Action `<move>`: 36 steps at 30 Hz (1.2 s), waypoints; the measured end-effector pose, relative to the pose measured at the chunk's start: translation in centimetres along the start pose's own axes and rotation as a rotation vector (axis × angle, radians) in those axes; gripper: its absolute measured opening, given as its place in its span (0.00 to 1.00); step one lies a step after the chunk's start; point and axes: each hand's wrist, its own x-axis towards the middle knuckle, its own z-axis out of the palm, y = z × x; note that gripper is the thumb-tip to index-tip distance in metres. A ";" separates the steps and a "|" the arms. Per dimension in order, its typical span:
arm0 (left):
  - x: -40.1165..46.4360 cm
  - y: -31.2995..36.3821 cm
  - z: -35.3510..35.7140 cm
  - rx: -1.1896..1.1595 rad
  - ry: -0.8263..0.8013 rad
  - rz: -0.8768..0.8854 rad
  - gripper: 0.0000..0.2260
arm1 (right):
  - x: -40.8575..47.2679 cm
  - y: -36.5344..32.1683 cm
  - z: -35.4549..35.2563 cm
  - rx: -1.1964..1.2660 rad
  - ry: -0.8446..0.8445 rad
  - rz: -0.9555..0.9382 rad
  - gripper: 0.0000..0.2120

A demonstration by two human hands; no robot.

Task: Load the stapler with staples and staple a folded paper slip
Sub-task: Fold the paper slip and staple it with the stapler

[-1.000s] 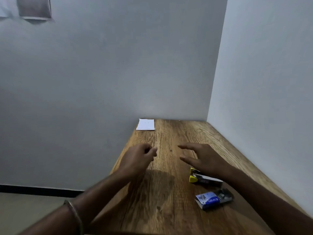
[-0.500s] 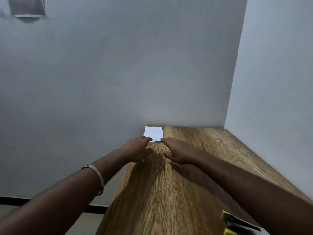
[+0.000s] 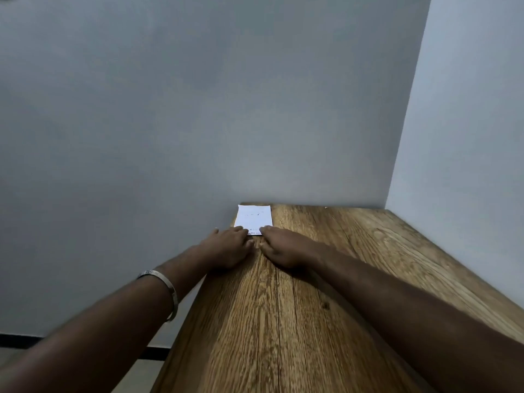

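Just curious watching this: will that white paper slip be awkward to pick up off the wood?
Probably a little. The paper slip lies flat on the table, so it likely needs sliding or an edge lifted. It looks thin, so probably floppy and very light. Both hands reach its near edge.

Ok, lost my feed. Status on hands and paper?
Left hand and right hand open, fingertips on paper slip near edge. Slip flat on table. Nothing in the way.

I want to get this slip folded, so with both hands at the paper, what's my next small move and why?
Probably pinch the near edge and slide the paper slip toward you. Left hand and right hand have fingertips just on its near edge, and it lies flat at the table's far end by the wall.
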 end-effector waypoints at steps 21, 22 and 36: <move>-17.2 7.3 -1.2 -0.001 0.091 0.062 0.20 | -17.7 -6.8 -2.0 0.050 0.096 -0.061 0.13; -18.2 7.6 -1.3 -0.005 0.105 0.065 0.21 | -18.8 -7.3 -2.0 0.046 0.101 -0.068 0.13; -32.0 10.8 -2.6 -0.030 0.233 0.169 0.17 | -31.3 -13.6 -2.4 -0.127 0.208 -0.212 0.11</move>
